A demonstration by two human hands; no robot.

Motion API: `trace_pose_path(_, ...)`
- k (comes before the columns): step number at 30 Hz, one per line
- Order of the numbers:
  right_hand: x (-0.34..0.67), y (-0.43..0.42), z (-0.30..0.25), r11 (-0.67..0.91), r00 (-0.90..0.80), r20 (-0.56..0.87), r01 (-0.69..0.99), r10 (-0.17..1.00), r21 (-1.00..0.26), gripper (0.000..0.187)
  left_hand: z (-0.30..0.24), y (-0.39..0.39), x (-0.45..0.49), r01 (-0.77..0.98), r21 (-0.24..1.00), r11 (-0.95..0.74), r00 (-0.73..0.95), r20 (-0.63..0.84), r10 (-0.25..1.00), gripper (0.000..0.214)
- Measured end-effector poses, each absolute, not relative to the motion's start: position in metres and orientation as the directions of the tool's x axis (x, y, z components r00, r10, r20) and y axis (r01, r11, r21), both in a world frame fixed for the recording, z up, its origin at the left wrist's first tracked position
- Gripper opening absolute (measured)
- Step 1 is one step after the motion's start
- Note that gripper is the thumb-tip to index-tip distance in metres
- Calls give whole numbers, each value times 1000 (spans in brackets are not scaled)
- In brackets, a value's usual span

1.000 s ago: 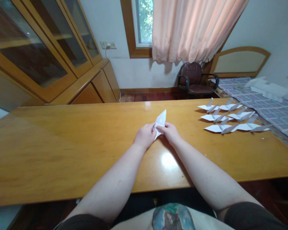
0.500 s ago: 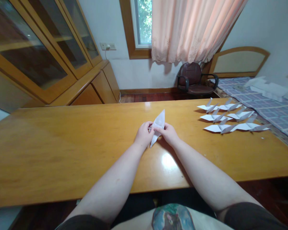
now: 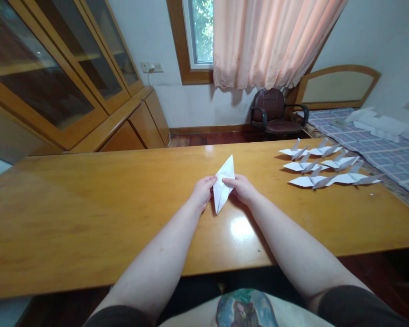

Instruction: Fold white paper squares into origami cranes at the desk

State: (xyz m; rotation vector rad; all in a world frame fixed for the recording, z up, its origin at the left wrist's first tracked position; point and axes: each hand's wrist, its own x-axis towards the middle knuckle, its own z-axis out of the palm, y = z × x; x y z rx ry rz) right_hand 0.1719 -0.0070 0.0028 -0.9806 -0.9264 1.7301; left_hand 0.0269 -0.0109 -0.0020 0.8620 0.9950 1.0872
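A folded sheet of white paper (image 3: 224,188), shaped like a long diamond, is held above the middle of the table. One point faces away from me and the other faces my body, where a lengthwise slit shows. My left hand (image 3: 203,190) pinches its left edge, thumb on top and fingers underneath. On the right edge my right hand (image 3: 242,188) grips it too, with its thumb lying across the upper face. The fingers below the paper are mostly hidden.
Several folded paper cranes (image 3: 313,180) stand in rows at the right of the wooden table (image 3: 88,218). Beyond the table are a brown armchair (image 3: 272,111) and a bed with a checked cover (image 3: 371,145). A glass-fronted cabinet (image 3: 68,91) rises on the left.
The paper has been turned flatter and now shows a wider diamond face. My left hand has shifted slightly left, its thumb now on the paper's left edge.
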Motion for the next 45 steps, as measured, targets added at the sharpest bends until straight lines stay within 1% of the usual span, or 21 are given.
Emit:
trace_pose_path(2, 172, -7, 3, -290, -242, -213, -355, 947, -889, 34, -3, -8, 25, -243, 953, 182, 73, -170, 983, 28)
trace_pose_path(4, 172, -7, 2, -279, -218, -209, -365, 953, -888, 32, -5, -6, 24, -168, 982, 88, -32, -94, 995, 30)
trace_pose_path(6, 172, -6, 2, -273, -202, -211, -362, 956, -892, 32, -5, -6, 23, -86, 996, 10, -98, -19, 995, 30)
trace_pose_path(9, 172, -5, 1, -244, -168, -199, -321, 966, -915, 34, -4, -7, 24, -25, 999, -46, -92, 44, 995, 29)
trace_pose_path(11, 172, -4, 1, -180, -111, -156, -262, 982, -948, 33, -1, -8, 24, -20, 997, -72, -79, 70, 994, 31)
trace_pose_path(13, 173, -4, 2, -78, -25, -74, -206, 997, -975, 31, 3, -10, 23, 16, 992, -128, -87, 129, 988, 29)
trace_pose_path(16, 176, -8, 6, 136, 133, 122, -101, 984, -986, 24, 8, -12, 19, 200, 939, -281, -89, 303, 949, 19)
trace_pose_path(18, 179, -13, 9, 281, 225, 289, 70, 930, -957, 19, 8, -13, 16, 305, 893, -331, -107, 378, 920, 19)
trace_pose_path(20, 182, -18, 12, 365, 258, 440, 292, 860, -884, 15, 6, -15, 16, 325, 894, -310, -127, 366, 922, 25)
trace_pose_path(22, 183, -21, 12, 400, 209, 536, 462, 818, -791, 14, 4, -18, 19, 295, 909, -293, -68, 326, 943, 30)
trace_pose_path(23, 183, -22, 11, 423, 156, 566, 513, 810, -747, 13, 3, -20, 22, 270, 915, -301, -7, 314, 949, 33)
trace_pose_path(26, 181, -23, 9, 551, -82, 621, 562, 779, -617, 15, 3, -26, 29, 127, 942, -310, 172, 286, 943, 39)
trace_pose_path(27, 180, -23, 8, 595, -161, 630, 561, 760, -575, 19, 4, -27, 30, 71, 957, -280, 192, 262, 946, 38)
trace_pose_path(29, 178, -23, 10, 664, -290, 632, 558, 719, -499, 29, 5, -26, 32, -39, 979, -199, 170, 203, 964, 35)
trace_pose_path(31, 178, -24, 13, 698, -354, 631, 556, 690, -451, 38, 5, -22, 31, -163, 980, -112, 110, 131, 985, 37)
trace_pose_path(32, 178, -25, 15, 697, -352, 635, 565, 688, -442, 39, 4, -20, 30, -224, 972, -69, 91, 91, 992, 38)
trace_pose_path(34, 180, -25, 17, 663, -287, 657, 607, 697, -438, 31, 3, -16, 29, -334, 943, 16, 67, 7, 998, 39)
trace_pose_path(36, 181, -23, 16, 625, -230, 670, 647, 706, -437, 25, 3, -15, 28, -415, 905, 95, 74, -71, 995, 39)
trace_pose_path(37, 182, -21, 14, 620, -233, 664, 655, 710, -433, 25, 3, -15, 28, -445, 886, 128, 82, -102, 991, 39)
trace_pose_path(41, 182, -15, 7, 635, -308, 610, 636, 730, -439, 28, 7, -16, 28, -503, 839, 207, 110, -175, 978, 35)
trace_pose_path(45, 180, -14, 3, 598, -221, 623, 629, 751, -497, 25, 9, -16, 27, -506, 824, 254, 137, -214, 967, 33)
